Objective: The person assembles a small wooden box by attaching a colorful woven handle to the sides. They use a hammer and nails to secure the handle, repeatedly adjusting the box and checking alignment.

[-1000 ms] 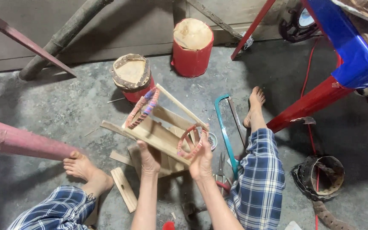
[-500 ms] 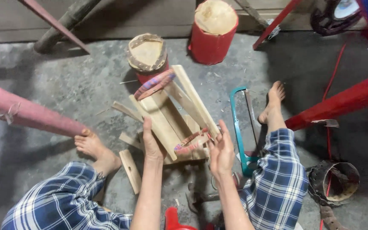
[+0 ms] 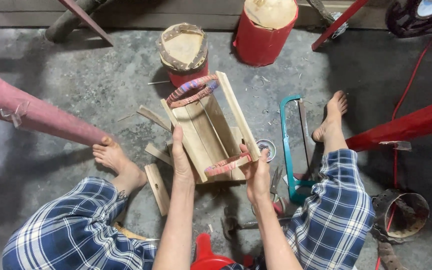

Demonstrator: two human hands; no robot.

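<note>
I sit on a concrete floor with a small wooden slat frame [image 3: 211, 129] held between both hands. My left hand [image 3: 181, 159] presses flat along its left board. My right hand [image 3: 256, 172] grips the near right corner, fingers on a pink woven band [image 3: 226, 164] that spans the near end. A second pink-and-blue woven band [image 3: 191, 90] arches across the far end. The frame rests tilted on loose wood pieces [image 3: 157, 188] lying under it.
A teal hacksaw [image 3: 290, 145] lies right of the frame beside my right foot [image 3: 330, 116]. Two red drums [image 3: 263, 30] with pale tops stand behind; the smaller drum [image 3: 182, 52] is nearer. Scissors [image 3: 276, 182], a small round tin [image 3: 266, 148], red legs [image 3: 406, 125].
The frame has turned so its long side points away from me and it sits more upright. My hands have shifted with it, the left now flat on the left board.
</note>
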